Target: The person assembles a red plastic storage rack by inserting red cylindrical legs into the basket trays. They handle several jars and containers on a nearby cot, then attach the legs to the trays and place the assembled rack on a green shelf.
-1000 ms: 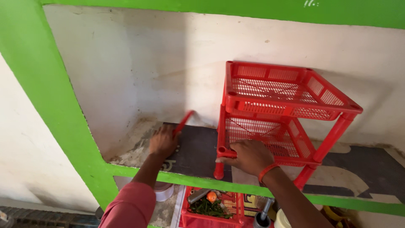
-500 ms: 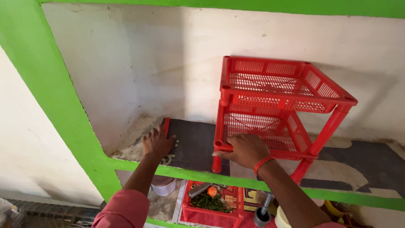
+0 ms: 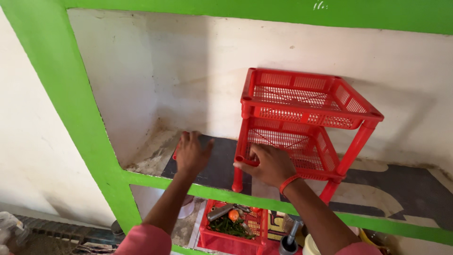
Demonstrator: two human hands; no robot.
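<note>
Gripping red rack (image 3: 302, 118) corner, right hand (image 3: 269, 164); left hand (image 3: 191, 152) spread, covering red stick (image 3: 175, 155).

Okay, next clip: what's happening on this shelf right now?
A person reaches into a green-framed wall niche with both hands. The right hand grips the front corner of a two-tier red plastic rack that stands on the dark shelf liner. The left hand lies flat on the liner's left end, over a small red piece that is mostly hidden. On the shelf below sits a red basket of green vegetables.
</note>
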